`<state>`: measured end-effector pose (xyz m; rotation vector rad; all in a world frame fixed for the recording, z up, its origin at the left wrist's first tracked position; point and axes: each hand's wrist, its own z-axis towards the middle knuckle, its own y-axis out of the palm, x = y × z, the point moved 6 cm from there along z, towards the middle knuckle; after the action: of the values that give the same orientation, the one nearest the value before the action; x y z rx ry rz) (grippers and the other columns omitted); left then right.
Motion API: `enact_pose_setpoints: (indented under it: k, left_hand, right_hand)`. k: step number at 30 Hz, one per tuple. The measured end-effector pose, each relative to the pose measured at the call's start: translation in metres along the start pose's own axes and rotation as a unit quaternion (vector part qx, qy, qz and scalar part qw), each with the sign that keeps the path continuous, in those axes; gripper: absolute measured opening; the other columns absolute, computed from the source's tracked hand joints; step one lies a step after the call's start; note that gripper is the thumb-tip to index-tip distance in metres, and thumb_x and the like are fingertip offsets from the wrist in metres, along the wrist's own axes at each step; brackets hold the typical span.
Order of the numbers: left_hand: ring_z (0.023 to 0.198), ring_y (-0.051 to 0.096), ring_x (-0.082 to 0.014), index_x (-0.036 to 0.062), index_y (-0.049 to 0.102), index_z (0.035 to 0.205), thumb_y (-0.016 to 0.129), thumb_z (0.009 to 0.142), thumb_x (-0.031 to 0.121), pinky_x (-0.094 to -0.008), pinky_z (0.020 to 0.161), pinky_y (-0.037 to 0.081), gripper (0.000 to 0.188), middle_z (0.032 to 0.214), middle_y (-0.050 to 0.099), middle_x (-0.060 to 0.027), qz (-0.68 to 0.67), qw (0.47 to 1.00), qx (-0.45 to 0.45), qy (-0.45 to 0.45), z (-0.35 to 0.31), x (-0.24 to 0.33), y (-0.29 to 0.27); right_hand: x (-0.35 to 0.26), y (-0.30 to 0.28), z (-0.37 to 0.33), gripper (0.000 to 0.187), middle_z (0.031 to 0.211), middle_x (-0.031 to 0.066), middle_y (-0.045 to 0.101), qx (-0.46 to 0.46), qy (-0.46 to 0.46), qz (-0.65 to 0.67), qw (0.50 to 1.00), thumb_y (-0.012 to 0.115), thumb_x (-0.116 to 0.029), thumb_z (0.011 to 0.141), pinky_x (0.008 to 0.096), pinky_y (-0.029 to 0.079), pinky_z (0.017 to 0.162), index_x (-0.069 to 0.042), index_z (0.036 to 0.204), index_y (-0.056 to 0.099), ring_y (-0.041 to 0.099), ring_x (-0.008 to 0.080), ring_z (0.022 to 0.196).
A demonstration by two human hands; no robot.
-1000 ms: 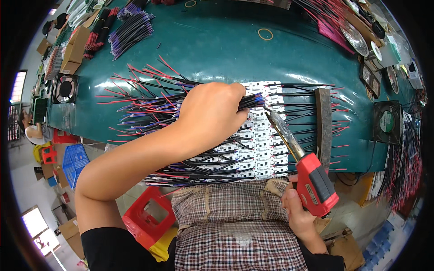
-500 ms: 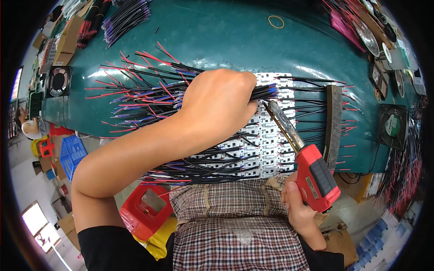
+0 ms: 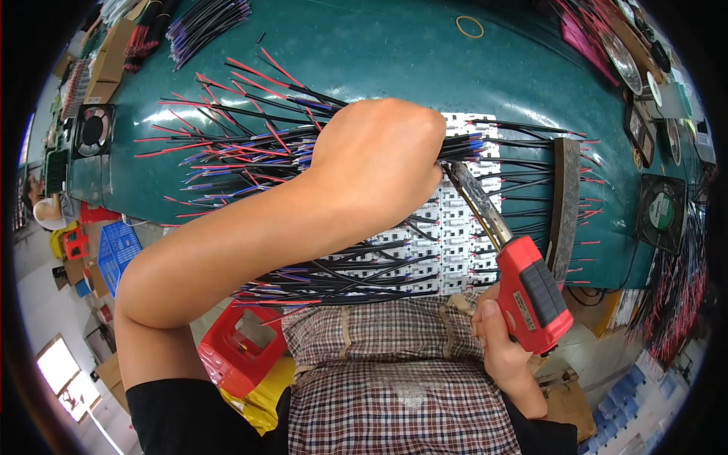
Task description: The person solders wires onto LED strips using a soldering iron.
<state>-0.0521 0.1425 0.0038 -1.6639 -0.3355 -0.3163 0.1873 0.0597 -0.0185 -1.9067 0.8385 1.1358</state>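
My left hand (image 3: 379,155) is closed around a bundle of thin black and blue wires (image 3: 462,146), whose ends stick out beyond my fingers over the white circuit boards (image 3: 455,235). In my right hand (image 3: 502,345) is a soldering gun (image 3: 533,296) with a red and black handle. Its metal tip (image 3: 455,173) reaches up to just beside my left fingers, over the boards; whether it touches a wire or a board is hidden. Many black wires with red ends spread out on both sides of the boards. My left forearm covers part of them.
A dark bar (image 3: 563,216) lies across the wires on the right. Small fans stand at left (image 3: 94,133) and right (image 3: 660,212). A rubber band (image 3: 470,27) and another wire bundle (image 3: 207,30) lie on the green tabletop (image 3: 364,53). A red stool (image 3: 227,364) stands below the table.
My left hand has moved slightly right and away from me with the wire bundle. The soldering gun stays close beside it, and the whole view has shifted a little.
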Motion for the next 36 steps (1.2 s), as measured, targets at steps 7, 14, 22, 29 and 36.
enact_pose_setpoints:
  k: [7, 14, 22, 29, 36]
  left_hand:
    - [0.072, 0.064, -0.0408, -0.0023, 0.066, 0.077, 0.073, 0.074, 0.016, -0.0495, 0.069, 0.051, 0.02, 0.071, 0.065, -0.0212, 0.002, 1.0, -0.01, -0.004, 0.001, 0.001, 0.0]
    - [0.072, 0.064, -0.0413, -0.0031, 0.068, 0.081, 0.072, 0.074, 0.016, -0.0494, 0.07, 0.051, 0.021, 0.071, 0.065, -0.0217, 0.002, 1.0, -0.016, -0.003, 0.003, -0.001, 0.001]
    - [0.073, 0.064, -0.0416, -0.0029, 0.07, 0.085, 0.072, 0.076, 0.016, -0.0481, 0.069, 0.05, 0.021, 0.071, 0.064, -0.0229, -0.032, 0.999, -0.011, 0.02, 0.007, -0.006, -0.004]
    - [0.072, 0.064, -0.0404, -0.0027, 0.07, 0.084, 0.073, 0.075, 0.015, -0.0485, 0.07, 0.051, 0.02, 0.071, 0.065, -0.0206, -0.01, 1.0, 0.001, 0.017, 0.003, 0.0, -0.002]
    - [0.072, 0.065, -0.04, -0.0022, 0.069, 0.083, 0.072, 0.075, 0.014, -0.0492, 0.07, 0.05, 0.018, 0.071, 0.066, -0.0198, 0.005, 1.0, -0.021, -0.001, 0.003, 0.001, 0.0]
  right_hand:
    - [-0.013, -0.002, -0.001, 0.01, 0.066, 0.0044, 0.051, 0.005, 0.022, 0.092, 0.995, 0.055, -0.008, 0.098, 0.0229, 0.039, 0.046, 0.002, 0.1, 0.053, 0.04, 0.0053, 0.046]
    - [-0.012, -0.002, -0.002, 0.012, 0.065, 0.004, 0.051, 0.028, 0.044, 0.089, 0.995, 0.054, -0.009, 0.098, 0.0236, 0.04, 0.047, 0.003, 0.098, 0.054, 0.039, 0.0052, 0.044]
    - [-0.012, 0.0, -0.001, 0.011, 0.065, 0.0038, 0.051, -0.024, 0.033, 0.065, 0.997, 0.054, -0.008, 0.098, 0.0236, 0.041, 0.047, 0.002, 0.095, 0.054, 0.04, 0.005, 0.044]
    - [-0.006, -0.001, -0.004, 0.012, 0.066, 0.0022, 0.052, 0.009, 0.03, 0.016, 0.999, 0.055, -0.009, 0.098, 0.0231, 0.039, 0.048, -0.001, 0.089, 0.055, 0.043, 0.0057, 0.048]
    - [-0.006, -0.005, -0.005, 0.012, 0.066, 0.0028, 0.053, -0.007, 0.016, -0.003, 1.0, 0.056, -0.01, 0.097, 0.0229, 0.037, 0.045, -0.001, 0.088, 0.054, 0.041, 0.0064, 0.046]
